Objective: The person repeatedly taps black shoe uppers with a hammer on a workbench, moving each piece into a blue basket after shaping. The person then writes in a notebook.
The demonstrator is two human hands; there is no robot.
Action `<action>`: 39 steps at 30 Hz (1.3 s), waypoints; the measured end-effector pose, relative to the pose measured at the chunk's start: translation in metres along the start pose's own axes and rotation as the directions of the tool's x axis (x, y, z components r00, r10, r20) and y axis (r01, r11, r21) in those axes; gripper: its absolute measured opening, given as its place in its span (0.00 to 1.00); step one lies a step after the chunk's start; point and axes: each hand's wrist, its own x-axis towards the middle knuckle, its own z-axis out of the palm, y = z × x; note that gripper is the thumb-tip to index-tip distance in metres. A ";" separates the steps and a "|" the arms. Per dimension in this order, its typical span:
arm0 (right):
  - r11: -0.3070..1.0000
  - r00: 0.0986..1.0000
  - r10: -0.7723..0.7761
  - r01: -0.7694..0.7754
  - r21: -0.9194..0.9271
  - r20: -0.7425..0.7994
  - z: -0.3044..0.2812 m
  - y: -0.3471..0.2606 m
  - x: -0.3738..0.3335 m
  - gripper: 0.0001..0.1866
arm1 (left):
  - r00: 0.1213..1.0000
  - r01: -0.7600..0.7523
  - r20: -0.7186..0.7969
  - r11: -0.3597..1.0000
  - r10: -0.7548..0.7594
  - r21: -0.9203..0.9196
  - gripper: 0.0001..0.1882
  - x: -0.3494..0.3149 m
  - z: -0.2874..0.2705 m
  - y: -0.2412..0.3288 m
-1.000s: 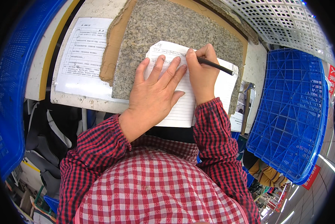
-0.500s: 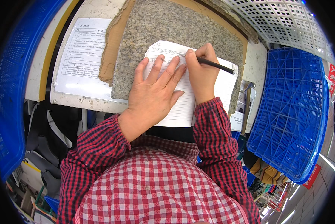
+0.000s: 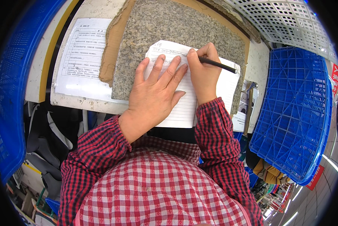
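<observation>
An open lined notebook lies partly on a speckled stone slab, its lower edge toward me. My left hand rests flat on the left page with its fingers spread. Between the thumb and fingers of my right hand is a black pen. Its tip meets the page near the top, at the end of a handwritten line. Another written line below is partly covered by my left fingertips.
A printed sheet lies left on the white table, beside torn cardboard. A hammer lies right of the slab. Blue crates stand at both sides, with a white perforated basket at upper right.
Hardly anything differs. The pen tip has shifted very slightly to the right along the written line, while my left hand stays in place on the page.
</observation>
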 end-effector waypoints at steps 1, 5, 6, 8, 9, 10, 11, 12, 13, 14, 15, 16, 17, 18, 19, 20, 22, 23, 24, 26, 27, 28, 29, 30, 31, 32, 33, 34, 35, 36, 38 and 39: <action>1.000 1.000 0.006 -0.006 0.006 0.003 0.000 0.000 0.000 0.13 | 1.000 0.000 0.000 1.000 0.000 -0.001 0.35 0.000 0.000 0.000; 1.000 1.000 0.009 -0.009 0.016 -0.001 0.000 0.001 0.001 0.14 | 1.000 0.000 -0.015 1.000 0.000 -0.006 0.36 0.001 0.001 0.000; 1.000 1.000 0.006 -0.006 0.021 -0.001 0.000 0.001 0.001 0.14 | 1.000 -0.002 -0.011 1.000 0.002 -0.003 0.36 0.001 0.001 0.000; 0.997 0.999 0.042 -0.042 0.060 -0.001 -0.001 0.001 0.001 0.14 | 1.000 -0.003 -0.014 1.000 0.003 -0.005 0.35 0.001 0.001 0.000; 0.996 0.999 0.047 -0.046 0.071 -0.004 -0.001 0.000 0.001 0.14 | 1.000 -0.005 -0.014 1.000 0.005 -0.002 0.35 0.001 0.002 0.000; 0.996 0.998 0.055 -0.055 0.074 -0.003 -0.001 0.000 0.001 0.13 | 1.000 -0.006 -0.014 1.000 0.006 0.000 0.35 0.001 0.002 0.000; 0.996 0.999 0.051 -0.050 0.068 -0.006 -0.001 0.000 0.001 0.13 | 1.000 -0.005 -0.013 1.000 0.005 0.003 0.35 0.002 0.002 0.000; 0.998 0.999 0.041 -0.040 0.051 -0.016 -0.001 0.000 0.001 0.13 | 1.000 -0.008 -0.014 1.000 0.008 0.002 0.35 0.001 0.002 0.000; 0.998 0.999 0.042 -0.041 0.055 -0.011 -0.001 0.000 0.001 0.13 | 1.000 -0.008 -0.015 1.000 0.008 0.001 0.35 0.002 0.002 0.000; 0.998 0.999 0.038 -0.038 0.046 -0.012 -0.001 0.000 0.002 0.13 | 1.000 -0.008 -0.015 1.000 0.008 0.000 0.35 0.001 0.002 0.000; 0.999 0.999 0.027 -0.027 0.024 -0.017 -0.001 0.000 0.002 0.13 | 1.000 -0.008 -0.015 1.000 0.008 0.001 0.35 0.001 0.002 0.000; 0.999 1.000 0.023 -0.023 0.029 -0.011 -0.001 0.000 0.002 0.13 | 1.000 -0.009 -0.015 1.000 0.009 0.002 0.35 0.002 0.002 0.000; 1.000 1.000 0.012 -0.011 0.020 -0.009 0.000 0.000 0.002 0.13 | 1.000 -0.007 -0.018 1.000 0.007 0.001 0.35 0.002 0.002 0.000; 1.000 1.000 0.000 0.000 0.010 -0.007 0.000 0.001 0.002 0.13 | 1.000 -0.009 -0.015 1.000 0.010 0.003 0.35 0.002 0.002 0.000; 1.000 1.000 0.002 -0.002 0.001 -0.007 0.000 0.001 0.002 0.13 | 1.000 -0.009 -0.014 1.000 0.009 0.005 0.35 0.002 0.002 0.000; 1.000 1.000 0.005 -0.005 -0.008 -0.007 -0.001 0.002 0.002 0.13 | 1.000 -0.008 -0.014 1.000 0.008 0.004 0.35 0.002 0.002 0.000; 1.000 1.000 0.009 -0.009 -0.013 -0.009 -0.001 0.002 0.002 0.13 | 1.000 -0.008 -0.012 1.000 0.008 0.001 0.35 0.003 0.002 0.000; 1.000 1.000 0.011 -0.011 -0.011 -0.012 -0.001 0.002 0.002 0.13 | 1.000 -0.007 -0.015 1.000 0.007 -0.002 0.35 0.003 0.002 0.000; 1.000 1.000 -0.001 0.001 -0.016 -0.020 -0.001 0.002 0.002 0.13 | 1.000 -0.007 -0.011 1.000 0.007 0.000 0.35 0.003 0.002 0.000; 1.000 1.000 0.007 -0.007 0.002 -0.021 -0.001 0.001 0.003 0.13 | 1.000 -0.007 -0.009 1.000 0.007 0.000 0.35 0.003 0.002 0.000; 1.000 0.999 0.004 -0.004 -0.006 -0.035 -0.001 0.000 0.004 0.13 | 1.000 -0.006 -0.011 1.000 0.006 0.000 0.35 0.003 0.002 0.000; 1.000 1.000 0.001 -0.001 0.001 -0.027 -0.001 0.000 0.004 0.13 | 1.000 -0.006 -0.012 1.000 0.006 0.000 0.35 0.003 0.002 0.000; 1.000 1.000 -0.001 0.001 -0.004 -0.030 -0.001 0.000 0.004 0.13 | 1.000 -0.005 -0.013 1.000 0.005 0.000 0.35 0.003 0.002 0.000; 1.000 0.999 -0.004 0.004 -0.008 -0.033 -0.001 0.000 0.005 0.13 | 1.000 -0.005 -0.012 1.000 0.005 0.001 0.35 0.004 0.002 0.000; 1.000 1.000 -0.003 0.003 -0.008 -0.027 -0.001 0.001 0.004 0.13 | 1.000 -0.006 -0.010 1.000 0.006 0.002 0.35 0.004 0.003 0.000; 1.000 1.000 -0.002 0.002 -0.008 -0.020 -0.002 0.001 0.004 0.13 | 1.000 -0.004 -0.013 1.000 0.004 0.003 0.35 0.004 0.003 0.000; 1.000 1.000 -0.002 0.001 -0.007 -0.013 -0.002 0.002 0.004 0.13 | 1.000 -0.006 -0.008 1.000 0.006 0.003 0.35 0.004 0.003 0.000; 1.000 1.000 0.005 -0.005 -0.006 -0.007 -0.002 0.004 0.003 0.13 | 1.000 -0.006 -0.008 1.000 0.006 0.002 0.35 0.004 0.003 0.000; 1.000 1.000 0.011 -0.011 -0.005 -0.001 -0.002 0.005 0.003 0.13 | 1.000 -0.005 -0.012 1.000 0.005 -0.001 0.35 0.004 0.003 0.000; 1.000 1.000 -0.006 0.006 -0.002 -0.007 -0.002 0.006 0.002 0.13 | 1.000 -0.004 -0.005 1.000 0.004 0.001 0.35 0.004 0.003 0.000; 1.000 1.000 0.010 -0.010 0.029 -0.019 -0.002 0.006 0.004 0.13 | 1.000 -0.003 -0.006 1.000 0.003 -0.005 0.34 0.004 0.003 0.000; 1.000 0.999 0.010 -0.009 0.028 -0.048 -0.002 0.005 0.005 0.13 | 1.000 -0.004 -0.007 1.000 0.004 -0.003 0.34 0.004 0.003 0.000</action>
